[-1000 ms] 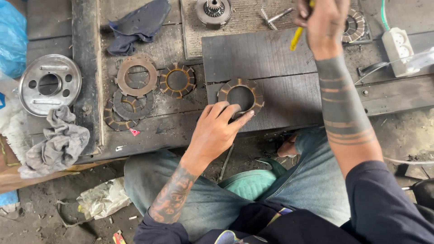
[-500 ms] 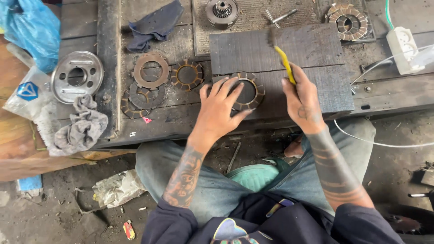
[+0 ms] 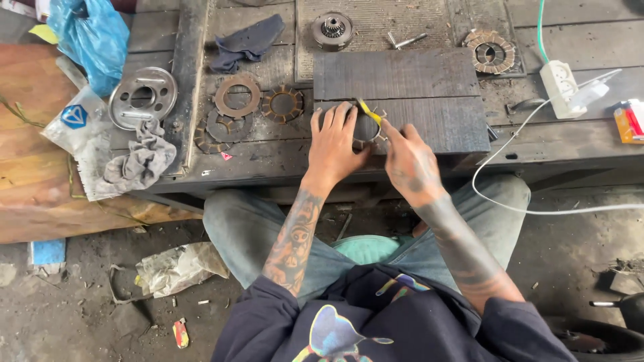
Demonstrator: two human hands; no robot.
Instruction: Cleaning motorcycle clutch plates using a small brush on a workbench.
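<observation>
Wooden bench [image 3: 416, 80]: left hand [image 3: 333, 141] presses friction ring [image 3: 367, 127] flat, right hand [image 3: 410, 161] pinching yellow-handled tool [image 3: 369, 112].

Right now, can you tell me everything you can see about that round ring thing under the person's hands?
The toothed ring is a flat, round plate with a big open hole in the middle and small brownish tabs sticking out round its edge. It looks like worn, dirty metal. It lies flat on the dark slab at the front of the workbench. The left hand presses down on its left side and covers much of it. The right hand holds a yellow-handled tool whose end sits over the ring.
</observation>
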